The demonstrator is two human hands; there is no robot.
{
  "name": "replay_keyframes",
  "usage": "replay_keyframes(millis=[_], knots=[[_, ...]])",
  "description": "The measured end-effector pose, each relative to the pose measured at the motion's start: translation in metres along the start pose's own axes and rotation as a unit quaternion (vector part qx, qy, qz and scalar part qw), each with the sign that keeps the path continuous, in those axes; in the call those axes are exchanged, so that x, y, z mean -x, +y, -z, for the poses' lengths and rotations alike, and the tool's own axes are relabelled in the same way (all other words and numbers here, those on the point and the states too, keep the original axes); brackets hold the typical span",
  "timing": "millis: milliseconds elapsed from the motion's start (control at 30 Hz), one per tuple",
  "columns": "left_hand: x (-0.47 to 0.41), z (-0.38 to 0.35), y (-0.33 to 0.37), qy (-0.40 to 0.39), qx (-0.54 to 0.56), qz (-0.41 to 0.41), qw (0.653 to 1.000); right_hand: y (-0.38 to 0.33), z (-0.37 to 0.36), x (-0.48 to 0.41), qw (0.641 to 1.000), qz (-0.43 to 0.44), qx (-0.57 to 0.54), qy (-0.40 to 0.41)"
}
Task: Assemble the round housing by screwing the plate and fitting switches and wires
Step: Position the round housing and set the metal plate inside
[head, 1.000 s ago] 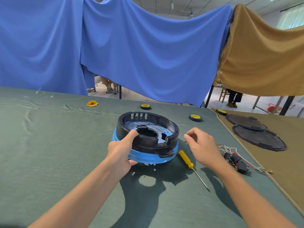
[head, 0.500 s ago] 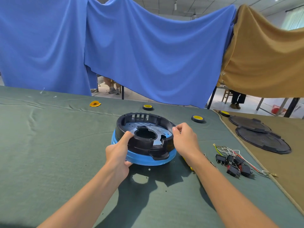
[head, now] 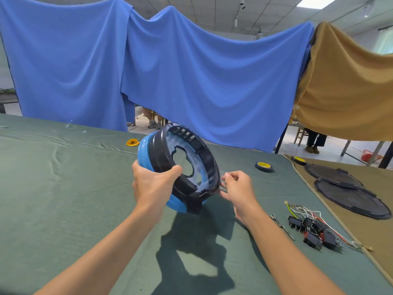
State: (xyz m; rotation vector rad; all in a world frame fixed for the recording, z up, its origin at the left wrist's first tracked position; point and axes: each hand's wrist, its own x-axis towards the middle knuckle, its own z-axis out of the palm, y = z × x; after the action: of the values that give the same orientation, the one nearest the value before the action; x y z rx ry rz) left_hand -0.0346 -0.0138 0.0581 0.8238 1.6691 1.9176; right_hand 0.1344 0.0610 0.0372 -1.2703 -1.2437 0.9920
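The left hand [head: 152,184] has the round housing [head: 180,169] lifted off the green bench [head: 63,199] and tipped up on edge, its open black face turned toward the person and its blue underside facing away. The grip is closed on the near rim, thumb hooked over the black ring and fingers behind on the blue shell. The right hand [head: 237,189] sits just beside the housing's lower right edge, thumb and forefinger pinched together; they seem to hold something small and thin, but I cannot tell what. To the right on the bench lie the switches and wires [head: 314,229] in a loose tangle, with a screwdriver [head: 282,226] just beside them. A roll of tape [head: 263,166] rests farther back, and 2 dark round covers [head: 348,193] lie on the brown cloth at the right.
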Motion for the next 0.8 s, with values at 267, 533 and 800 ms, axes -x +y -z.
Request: replay_keyframes(millis=[267,533,800], knots=[[0.004,-0.006,0.020,-0.032,-0.222,-0.207,0.952,-0.005,0.014,0.002,0.999,-0.017,-0.039,0.015],[0.016,-0.010,0.025,-0.095,-0.433,-0.396,0.804,-0.021,0.024,0.010,0.999,0.003,-0.040,0.020],[0.017,-0.007,0.013,-0.114,-0.559,-0.549,0.611,-0.046,0.048,0.021,0.991,0.079,-0.072,0.086]])
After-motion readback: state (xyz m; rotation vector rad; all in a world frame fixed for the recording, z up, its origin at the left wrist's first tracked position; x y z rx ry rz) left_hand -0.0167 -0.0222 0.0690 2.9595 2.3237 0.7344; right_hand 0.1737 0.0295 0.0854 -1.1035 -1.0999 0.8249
